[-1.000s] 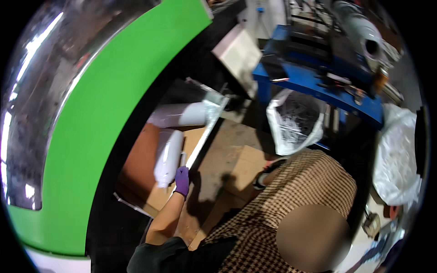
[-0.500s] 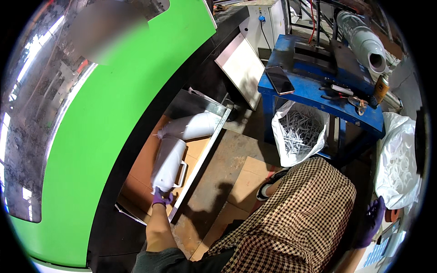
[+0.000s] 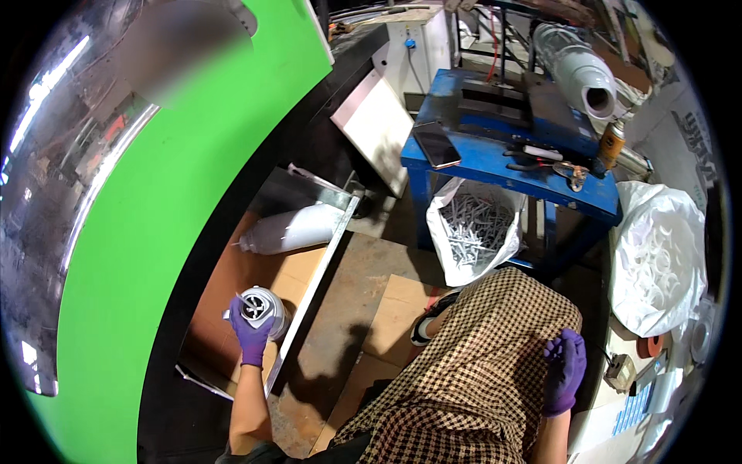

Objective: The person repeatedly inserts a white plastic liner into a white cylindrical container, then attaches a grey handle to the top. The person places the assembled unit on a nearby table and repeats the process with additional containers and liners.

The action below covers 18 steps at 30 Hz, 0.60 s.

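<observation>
In a purple glove, my left hand (image 3: 251, 334) grips a light grey plastic jug (image 3: 280, 305) by its end. The jug is tipped so that this end, with an opening and ribs inside, faces up toward me. It is inside a cardboard-lined metal bin (image 3: 311, 309). A second light grey plastic jug (image 3: 294, 230) lies on its side at the bin's far end. My right hand (image 3: 564, 373), also in a purple glove, hovers beside my checked-cloth lap (image 3: 471, 356). Its fingers are loosely bent and I see nothing in them.
A green machine panel (image 3: 162, 185) rises at left. Ahead stands a blue table (image 3: 495, 166) with a phone (image 3: 436, 145), pliers (image 3: 529, 164) and a spray can (image 3: 610, 147). Below is a white sack (image 3: 456, 267) of plastic scraps; another white bag (image 3: 688, 209) holds white rings at right.
My left hand has raised and tilted the near jug so its end faces up. My right hand has come in from the right edge to beside my lap. The view has shifted.
</observation>
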Each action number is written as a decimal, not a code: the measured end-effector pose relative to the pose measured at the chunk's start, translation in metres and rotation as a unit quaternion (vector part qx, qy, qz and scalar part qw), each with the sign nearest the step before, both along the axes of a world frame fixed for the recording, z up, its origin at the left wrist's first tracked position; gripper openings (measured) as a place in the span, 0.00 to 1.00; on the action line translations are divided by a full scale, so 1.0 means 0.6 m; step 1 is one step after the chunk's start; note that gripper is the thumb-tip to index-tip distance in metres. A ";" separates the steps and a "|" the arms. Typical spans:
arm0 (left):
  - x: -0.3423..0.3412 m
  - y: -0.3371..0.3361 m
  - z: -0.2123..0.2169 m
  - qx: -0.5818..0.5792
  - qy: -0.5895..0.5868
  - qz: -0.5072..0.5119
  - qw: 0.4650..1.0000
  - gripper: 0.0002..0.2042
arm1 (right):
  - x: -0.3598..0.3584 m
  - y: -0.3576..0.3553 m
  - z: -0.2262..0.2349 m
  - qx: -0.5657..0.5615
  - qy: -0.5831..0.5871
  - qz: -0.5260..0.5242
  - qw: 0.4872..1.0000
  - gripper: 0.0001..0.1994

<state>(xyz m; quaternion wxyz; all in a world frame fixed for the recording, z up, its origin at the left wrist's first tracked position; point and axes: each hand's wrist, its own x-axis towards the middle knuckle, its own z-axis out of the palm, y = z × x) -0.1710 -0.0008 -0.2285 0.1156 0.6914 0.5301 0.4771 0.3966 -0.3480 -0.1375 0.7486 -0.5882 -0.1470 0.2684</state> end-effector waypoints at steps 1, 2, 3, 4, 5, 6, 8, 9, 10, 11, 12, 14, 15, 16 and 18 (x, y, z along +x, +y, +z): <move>0.032 0.011 0.004 -0.004 -0.012 0.040 0.999 0.49 | -0.003 0.006 0.007 0.002 -0.001 0.008 1.000 0.12; 0.040 0.028 0.004 0.015 0.047 0.050 0.998 0.47 | -0.014 0.013 0.017 0.000 0.013 -0.011 1.000 0.12; 0.050 0.047 0.011 0.034 0.102 0.060 0.992 0.46 | -0.018 0.016 0.019 0.011 0.012 -0.007 1.000 0.10; 0.066 0.063 0.014 0.053 0.158 0.071 0.984 0.44 | -0.017 0.016 0.014 -0.008 -0.031 0.011 0.999 0.09; 0.082 0.077 0.017 0.008 0.227 0.058 0.972 0.41 | -0.015 0.014 0.012 -0.028 -0.073 0.030 0.996 0.08; 0.119 0.085 0.059 -0.037 0.297 0.039 0.953 0.38 | -0.024 0.015 0.020 -0.061 -0.140 0.025 0.988 0.07; 0.172 0.092 0.118 -0.036 0.417 -0.010 0.908 0.31 | -0.025 0.020 0.023 -0.065 -0.355 0.057 0.931 0.07; 0.228 0.103 0.145 0.003 0.392 -0.110 0.913 0.33 | -0.031 0.020 0.036 -0.070 -0.487 0.053 0.869 0.09; 0.281 0.087 0.184 0.092 0.345 -0.174 0.918 0.33 | -0.038 0.032 0.048 -0.034 -0.539 0.076 0.838 0.12; 0.342 0.042 0.227 0.166 0.296 -0.240 0.910 0.33 | -0.052 0.040 0.060 -0.007 -0.581 0.107 0.807 0.15; 0.401 0.001 0.279 0.173 0.305 -0.289 0.891 0.32 | -0.068 0.055 0.075 -0.014 -0.594 0.139 0.792 0.18; 0.489 -0.077 0.303 0.153 0.266 -0.383 0.871 0.32 | -0.106 0.083 0.089 -0.022 -0.628 0.203 0.751 0.25; 0.525 -0.107 0.294 0.137 0.222 -0.439 0.860 0.32 | -0.122 0.093 0.085 -0.025 -0.649 0.215 0.730 0.29; 0.559 -0.143 0.285 0.131 0.166 -0.469 0.857 0.32 | -0.138 0.099 0.092 -0.074 -0.646 0.225 0.726 0.32; 0.602 -0.198 0.274 0.141 0.118 -0.494 0.850 0.33 | -0.140 0.104 0.072 -0.078 -0.655 0.169 0.732 0.35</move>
